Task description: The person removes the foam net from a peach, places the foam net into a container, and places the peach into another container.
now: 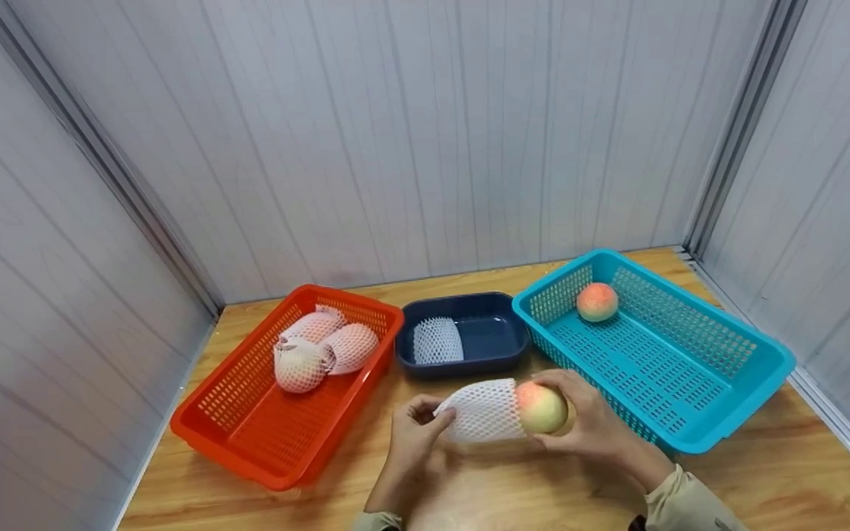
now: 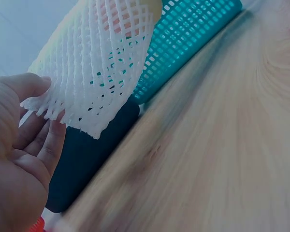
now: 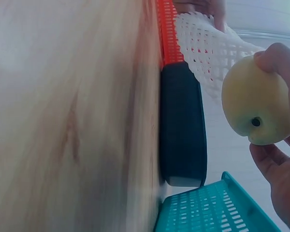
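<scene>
The left hand pinches the closed-in end of a white foam net, and the right hand grips a peach by its sides. The net's long axis runs sideways, nearly level, its wide mouth pointing right over the peach's reddish end (the dark-holed dimple faces away from the net). Both are above the wooden table, nearer the person than the dark blue dish.

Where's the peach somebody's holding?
In the head view, the peach is low, right of centre, in the right hand, against the white net's open end, near the turquoise basket.
</scene>
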Demonstrator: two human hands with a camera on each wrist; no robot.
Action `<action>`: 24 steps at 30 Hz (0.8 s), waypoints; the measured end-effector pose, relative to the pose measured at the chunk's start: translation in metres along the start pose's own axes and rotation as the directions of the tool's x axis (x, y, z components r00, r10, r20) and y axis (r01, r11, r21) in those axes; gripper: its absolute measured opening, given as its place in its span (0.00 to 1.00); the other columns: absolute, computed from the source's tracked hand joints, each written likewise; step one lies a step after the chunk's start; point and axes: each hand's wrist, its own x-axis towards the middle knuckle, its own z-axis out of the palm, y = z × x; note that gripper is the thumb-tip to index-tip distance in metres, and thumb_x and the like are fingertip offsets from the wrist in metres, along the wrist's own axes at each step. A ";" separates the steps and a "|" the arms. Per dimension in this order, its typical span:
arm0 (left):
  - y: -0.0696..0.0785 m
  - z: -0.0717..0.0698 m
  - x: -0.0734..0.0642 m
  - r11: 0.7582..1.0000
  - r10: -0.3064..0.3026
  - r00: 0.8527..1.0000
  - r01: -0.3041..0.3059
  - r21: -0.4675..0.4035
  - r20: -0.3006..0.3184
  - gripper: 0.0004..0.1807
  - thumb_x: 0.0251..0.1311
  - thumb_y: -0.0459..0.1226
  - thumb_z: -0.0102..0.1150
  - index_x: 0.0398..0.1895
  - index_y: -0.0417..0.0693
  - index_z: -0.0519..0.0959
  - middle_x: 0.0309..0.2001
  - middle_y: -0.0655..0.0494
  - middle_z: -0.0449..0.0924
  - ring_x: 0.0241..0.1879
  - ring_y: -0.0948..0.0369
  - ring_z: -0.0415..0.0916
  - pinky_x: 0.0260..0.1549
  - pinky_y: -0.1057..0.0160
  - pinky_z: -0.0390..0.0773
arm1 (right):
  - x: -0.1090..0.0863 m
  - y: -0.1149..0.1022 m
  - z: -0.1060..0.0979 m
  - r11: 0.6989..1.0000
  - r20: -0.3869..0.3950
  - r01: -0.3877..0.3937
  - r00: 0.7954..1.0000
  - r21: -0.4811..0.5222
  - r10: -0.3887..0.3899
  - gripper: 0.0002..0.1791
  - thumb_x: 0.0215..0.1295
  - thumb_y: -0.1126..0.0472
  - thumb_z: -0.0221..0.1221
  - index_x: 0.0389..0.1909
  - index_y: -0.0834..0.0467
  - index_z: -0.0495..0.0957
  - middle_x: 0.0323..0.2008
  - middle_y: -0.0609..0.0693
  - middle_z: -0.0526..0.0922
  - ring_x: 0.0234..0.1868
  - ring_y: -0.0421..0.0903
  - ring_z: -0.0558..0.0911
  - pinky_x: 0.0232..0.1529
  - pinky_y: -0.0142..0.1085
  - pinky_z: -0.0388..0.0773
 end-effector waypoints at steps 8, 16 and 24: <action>-0.002 -0.003 0.001 1.000 0.003 1.000 -0.004 -0.031 -0.017 0.07 0.53 0.22 0.64 0.34 0.25 0.77 0.31 0.46 0.79 0.27 0.60 0.75 0.30 0.68 0.76 | 0.001 -0.006 -0.008 1.000 -0.047 0.008 0.999 -0.017 -0.009 0.42 0.19 0.73 0.78 0.45 0.74 0.72 0.42 0.62 0.77 0.41 0.53 0.77 0.46 0.25 0.72; -0.023 -0.008 0.011 0.998 -0.014 0.998 0.010 -0.067 -0.063 0.10 0.55 0.23 0.63 0.39 0.26 0.73 0.33 0.43 0.79 0.29 0.58 0.76 0.30 0.67 0.77 | -0.005 0.007 -0.005 0.999 -0.037 0.047 0.998 -0.009 -0.047 0.42 0.19 0.72 0.78 0.47 0.73 0.75 0.44 0.64 0.77 0.44 0.57 0.77 0.50 0.26 0.71; -0.027 -0.011 0.020 0.994 0.019 0.994 -0.030 -0.104 -0.104 0.22 0.64 0.26 0.56 0.58 0.37 0.61 0.45 0.37 0.78 0.39 0.50 0.79 0.37 0.56 0.82 | -0.021 0.033 0.000 0.999 0.003 0.005 1.000 -0.034 -0.005 0.42 0.29 0.62 0.80 0.53 0.61 0.75 0.50 0.52 0.77 0.48 0.48 0.77 0.52 0.27 0.71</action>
